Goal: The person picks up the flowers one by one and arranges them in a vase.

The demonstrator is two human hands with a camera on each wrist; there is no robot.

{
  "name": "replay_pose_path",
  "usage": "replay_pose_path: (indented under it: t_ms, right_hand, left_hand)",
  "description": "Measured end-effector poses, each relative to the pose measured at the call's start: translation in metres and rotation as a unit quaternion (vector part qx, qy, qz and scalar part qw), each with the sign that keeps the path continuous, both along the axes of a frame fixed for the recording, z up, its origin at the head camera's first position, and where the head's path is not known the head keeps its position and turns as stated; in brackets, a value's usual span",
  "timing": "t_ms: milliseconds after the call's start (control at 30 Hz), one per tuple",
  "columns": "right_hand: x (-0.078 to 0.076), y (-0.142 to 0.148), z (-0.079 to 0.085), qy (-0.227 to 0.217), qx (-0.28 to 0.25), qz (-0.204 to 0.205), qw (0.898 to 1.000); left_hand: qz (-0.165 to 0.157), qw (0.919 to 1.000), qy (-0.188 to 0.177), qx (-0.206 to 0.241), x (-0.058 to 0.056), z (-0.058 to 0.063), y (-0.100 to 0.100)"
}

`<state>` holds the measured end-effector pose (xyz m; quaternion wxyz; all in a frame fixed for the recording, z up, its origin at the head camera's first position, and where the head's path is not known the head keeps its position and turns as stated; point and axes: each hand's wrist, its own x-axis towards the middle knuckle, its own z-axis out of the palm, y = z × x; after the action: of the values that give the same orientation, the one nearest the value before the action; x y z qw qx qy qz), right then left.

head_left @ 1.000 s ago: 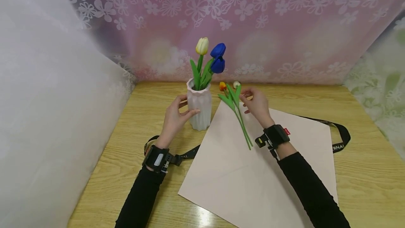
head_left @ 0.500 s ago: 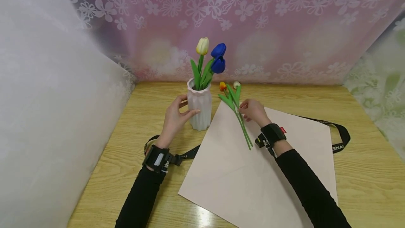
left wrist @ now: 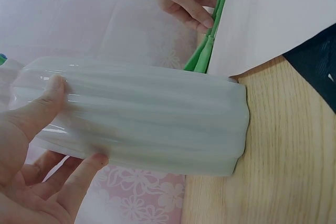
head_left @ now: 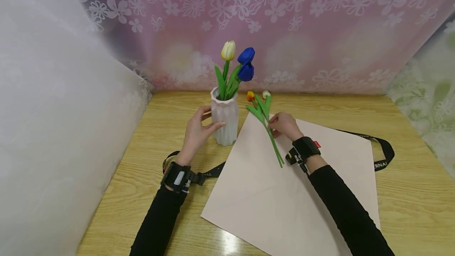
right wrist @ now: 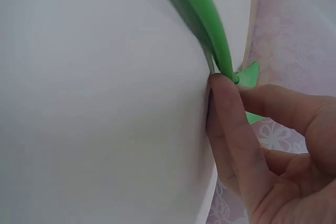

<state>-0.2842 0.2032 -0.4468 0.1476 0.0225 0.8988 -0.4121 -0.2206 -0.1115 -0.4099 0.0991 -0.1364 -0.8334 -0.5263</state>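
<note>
In the head view a white fluted vase [head_left: 225,123] stands on the table, with a cream-yellow tulip [head_left: 228,51] and two blue tulips [head_left: 246,64] in it. My left hand [head_left: 196,131] holds the vase by its side, thumb in front; the left wrist view shows thumb and fingertips against its wall. To the right, an orange tulip [head_left: 250,96] and a white tulip [head_left: 266,95] lie with their green stems [head_left: 275,150] close together across a pale board. My right hand [head_left: 285,125] pinches at these stems just below the leaves; whether it has one or both is unclear.
The large pale board [head_left: 302,200] lies slanted on the wooden table [head_left: 128,177]. A black lettered strap [head_left: 385,154] sticks out at its right, and more strap [head_left: 215,172] shows at its left. A pink flowered curtain [head_left: 320,42] hangs behind the table.
My right hand has come down from beside the leaves to the stems, and its fingers have closed on them. My left hand and the vase have stayed in place.
</note>
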Motion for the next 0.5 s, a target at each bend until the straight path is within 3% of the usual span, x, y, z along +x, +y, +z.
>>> replay_pose_path:
  t_ms: [233,500]
  right_hand:
    - [0.0033,0.0041,0.0034,-0.017,-0.046,-0.009,0.999]
    - [0.0093,0.0070,0.0039,-0.003,-0.077,-0.015,0.997]
  left_hand:
    - [0.000,0.9999,-0.010,0.002,0.0013,0.0016,0.0001]
    - [-0.001,1.0000,-0.009,0.002,0.0010,0.0013,0.0003]
